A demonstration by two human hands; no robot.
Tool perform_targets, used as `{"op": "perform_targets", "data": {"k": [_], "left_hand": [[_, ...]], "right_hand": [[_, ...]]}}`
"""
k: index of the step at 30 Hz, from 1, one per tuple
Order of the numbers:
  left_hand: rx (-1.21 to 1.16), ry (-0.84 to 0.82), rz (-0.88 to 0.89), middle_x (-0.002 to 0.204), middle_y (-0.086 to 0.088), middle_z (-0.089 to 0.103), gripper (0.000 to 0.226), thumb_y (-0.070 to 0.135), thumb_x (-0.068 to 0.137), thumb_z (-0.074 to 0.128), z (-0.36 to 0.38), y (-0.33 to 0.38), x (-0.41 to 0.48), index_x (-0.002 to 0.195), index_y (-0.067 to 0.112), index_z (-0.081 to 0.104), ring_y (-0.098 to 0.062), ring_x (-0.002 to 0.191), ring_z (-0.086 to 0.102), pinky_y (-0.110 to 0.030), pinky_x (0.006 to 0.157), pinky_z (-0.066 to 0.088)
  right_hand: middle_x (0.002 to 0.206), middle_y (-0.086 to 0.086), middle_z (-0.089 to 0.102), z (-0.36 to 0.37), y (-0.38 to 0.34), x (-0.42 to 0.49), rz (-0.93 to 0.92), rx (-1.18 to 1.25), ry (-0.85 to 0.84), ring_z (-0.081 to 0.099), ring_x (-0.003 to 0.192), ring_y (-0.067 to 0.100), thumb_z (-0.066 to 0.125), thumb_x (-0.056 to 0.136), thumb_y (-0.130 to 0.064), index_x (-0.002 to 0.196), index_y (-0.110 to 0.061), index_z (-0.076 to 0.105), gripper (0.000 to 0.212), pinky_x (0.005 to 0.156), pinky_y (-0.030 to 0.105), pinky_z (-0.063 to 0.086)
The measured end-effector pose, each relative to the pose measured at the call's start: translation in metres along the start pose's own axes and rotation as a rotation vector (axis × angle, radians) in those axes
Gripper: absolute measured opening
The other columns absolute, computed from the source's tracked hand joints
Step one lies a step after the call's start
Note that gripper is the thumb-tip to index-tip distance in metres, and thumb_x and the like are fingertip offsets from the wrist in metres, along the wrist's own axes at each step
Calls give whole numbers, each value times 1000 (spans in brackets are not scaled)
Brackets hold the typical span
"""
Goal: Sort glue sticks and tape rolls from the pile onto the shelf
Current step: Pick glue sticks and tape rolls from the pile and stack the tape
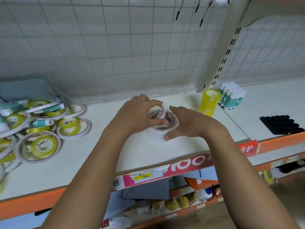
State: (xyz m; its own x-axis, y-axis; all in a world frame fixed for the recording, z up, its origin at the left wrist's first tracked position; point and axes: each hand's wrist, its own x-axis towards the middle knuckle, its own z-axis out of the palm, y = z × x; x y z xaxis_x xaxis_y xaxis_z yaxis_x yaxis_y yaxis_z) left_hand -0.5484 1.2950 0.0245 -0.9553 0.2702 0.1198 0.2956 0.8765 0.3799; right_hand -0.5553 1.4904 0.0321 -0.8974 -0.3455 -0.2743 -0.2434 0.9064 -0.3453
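A low stack of white tape rolls (155, 134) stands mid-shelf on the white shelf (140, 154). My left hand (137, 114) pinches the tilted top white roll (162, 109) above the stack. My right hand (186, 123) cups the stack's right side, thumb against its lower edge. At the left lies the pile (38, 123) of wide white rolls, yellow tape rolls and teal-and-white glue sticks. A tall stack of yellow tape rolls (208, 103) stands at the right, with upright glue sticks (231, 96) behind it.
A black studded mat (280, 123) lies on the right shelf section. A grey flat box (28, 90) leans behind the pile. A wire grid forms the back wall; a slotted upright post (219, 63) divides the shelf. Lower shelves hold mixed goods.
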Motion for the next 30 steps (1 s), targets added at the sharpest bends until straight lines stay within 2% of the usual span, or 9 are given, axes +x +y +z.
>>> {"op": "perform_targets", "data": {"k": [3, 6, 9, 13, 15, 16, 20, 25, 30], "left_hand": [[-3, -48, 20, 126, 8, 48, 69, 71, 72, 64, 9, 17, 8, 134, 45, 49, -16, 118, 43, -37, 96, 42], [32, -92, 19, 127, 9, 49, 75, 73, 69, 65, 18, 26, 11, 136, 44, 47, -15, 119, 43, -36, 97, 41], [68, -93, 5, 134, 7, 47, 91, 75, 64, 68, 23, 28, 12, 143, 37, 40, -17, 125, 40, -37, 103, 38], [69, -132, -63, 153, 4, 32, 126, 81, 51, 69, 20, 23, 6, 152, 24, 21, -20, 139, 27, -40, 112, 30], [55, -140, -131, 152, 2, 33, 134, 83, 44, 69, 16, 14, 0, 152, 20, 21, -21, 139, 28, -40, 110, 31], [44, -143, -165, 147, 1, 39, 130, 81, 43, 71, 14, 9, -4, 149, 20, 26, -22, 136, 32, -39, 106, 35], [-25, -125, -222, 111, 9, 59, 84, 72, 50, 79, 17, 0, -12, 119, 29, 55, -15, 102, 55, -34, 82, 47], [-124, -91, -247, 104, 8, 64, 79, 67, 49, 82, 21, 5, -10, 112, 25, 60, -13, 91, 60, -38, 81, 54], [-193, -56, -247, 101, 7, 68, 74, 60, 48, 87, 26, 5, -8, 109, 23, 64, -12, 89, 63, -35, 79, 55]], "right_hand": [[136, 6, 53, -5, 16, -5, -10, 47, 8, 51, 123, 25, 84, 67, -46, 135, -12, 46, 86, 100, 39, 44], [147, 1, 44, -6, 27, -5, -30, 16, -13, 42, 134, 20, 81, 69, -50, 146, -16, 35, 96, 103, 33, 39], [151, -1, 39, -5, 32, -1, -55, 2, -20, 38, 137, 17, 80, 70, -52, 151, -18, 29, 101, 103, 29, 37], [142, -2, 48, -7, 29, 1, -97, 31, -25, 47, 127, 17, 82, 67, -50, 145, -20, 37, 95, 100, 31, 43], [133, -4, 54, -8, 25, 3, -121, 56, -21, 52, 120, 17, 85, 65, -48, 138, -21, 45, 88, 99, 36, 46], [126, -4, 58, -9, 24, 4, -140, 72, -20, 55, 115, 17, 86, 64, -46, 132, -22, 50, 81, 96, 36, 47], [107, -2, 68, -10, 17, 11, -210, 86, -37, 62, 99, 17, 87, 64, -42, 114, -20, 64, 60, 89, 37, 52], [96, -2, 72, -13, 22, 18, -215, 99, -57, 66, 90, 16, 88, 61, -40, 103, -23, 70, 49, 84, 38, 55], [89, -6, 70, -14, 23, 22, -215, 60, -25, 64, 84, 13, 88, 58, -44, 97, -24, 68, 48, 73, 30, 53]]}}
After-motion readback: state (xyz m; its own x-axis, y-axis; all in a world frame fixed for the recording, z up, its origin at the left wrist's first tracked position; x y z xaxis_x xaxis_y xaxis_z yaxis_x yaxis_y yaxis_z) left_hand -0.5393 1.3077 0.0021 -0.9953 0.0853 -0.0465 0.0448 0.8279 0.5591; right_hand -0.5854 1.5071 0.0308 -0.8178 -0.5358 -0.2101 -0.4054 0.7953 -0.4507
